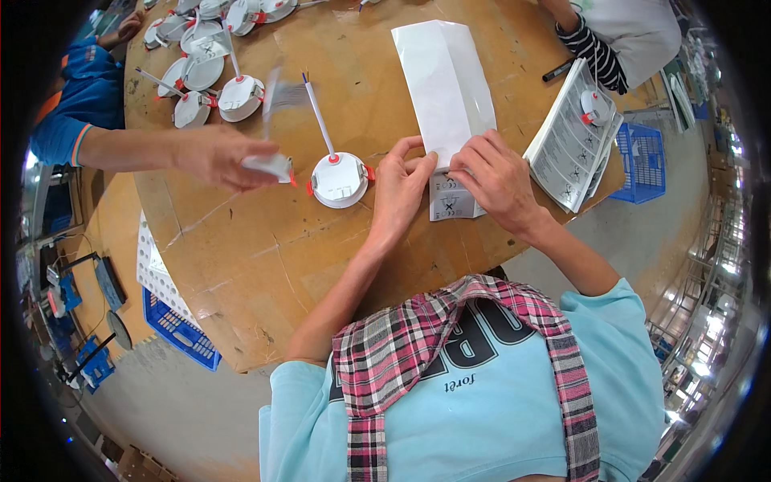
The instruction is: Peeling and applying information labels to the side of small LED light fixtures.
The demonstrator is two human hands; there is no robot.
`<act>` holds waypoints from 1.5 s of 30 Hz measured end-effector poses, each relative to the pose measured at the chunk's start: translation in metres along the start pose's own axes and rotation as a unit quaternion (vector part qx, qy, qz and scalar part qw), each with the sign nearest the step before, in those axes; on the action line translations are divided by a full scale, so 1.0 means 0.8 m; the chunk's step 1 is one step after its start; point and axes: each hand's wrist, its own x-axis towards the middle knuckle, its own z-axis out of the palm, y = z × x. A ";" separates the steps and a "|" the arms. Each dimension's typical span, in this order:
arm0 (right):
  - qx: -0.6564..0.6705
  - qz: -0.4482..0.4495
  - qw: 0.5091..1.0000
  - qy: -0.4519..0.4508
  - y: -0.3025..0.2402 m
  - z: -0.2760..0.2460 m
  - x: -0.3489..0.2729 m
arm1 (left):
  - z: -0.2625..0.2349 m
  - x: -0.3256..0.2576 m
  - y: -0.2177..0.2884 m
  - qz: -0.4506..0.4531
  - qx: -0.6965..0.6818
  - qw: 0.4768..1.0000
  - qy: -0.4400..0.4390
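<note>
My left hand (399, 186) and my right hand (496, 178) both press on a flat white cardboard box blank (446, 88) lying on the brown table (265, 257). The fingers pinch its near end, where a printed flap (450, 201) shows. A round white recessed lamp (339, 180) with red clips and a white cable lies just left of my left hand, untouched.
A co-worker's hand (221, 154) at the left holds another white lamp (269, 166). Several more lamps (210, 72) lie at the far left. A stack of printed box blanks (572, 140) lies at the right, a black marker (556, 71) beyond it. Blue crates (642, 161) stand on the floor.
</note>
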 end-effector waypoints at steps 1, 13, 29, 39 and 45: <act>0.000 -0.002 1.000 0.000 -0.002 0.000 0.000 | 0.000 -0.001 0.001 0.001 0.000 1.000 0.002; -0.016 -0.002 1.000 -0.018 0.000 0.000 0.002 | -0.001 0.001 -0.002 0.005 0.012 1.000 -0.008; 0.000 -0.035 0.998 0.052 0.004 0.006 -0.013 | -0.002 0.000 0.002 -0.016 -0.021 0.999 -0.028; 0.038 -0.046 0.997 0.047 0.009 0.003 -0.014 | -0.002 0.001 -0.001 0.001 -0.003 1.000 -0.028; 0.237 0.028 0.968 0.080 0.016 -0.005 -0.033 | 0.003 0.000 0.002 0.040 0.067 0.997 0.019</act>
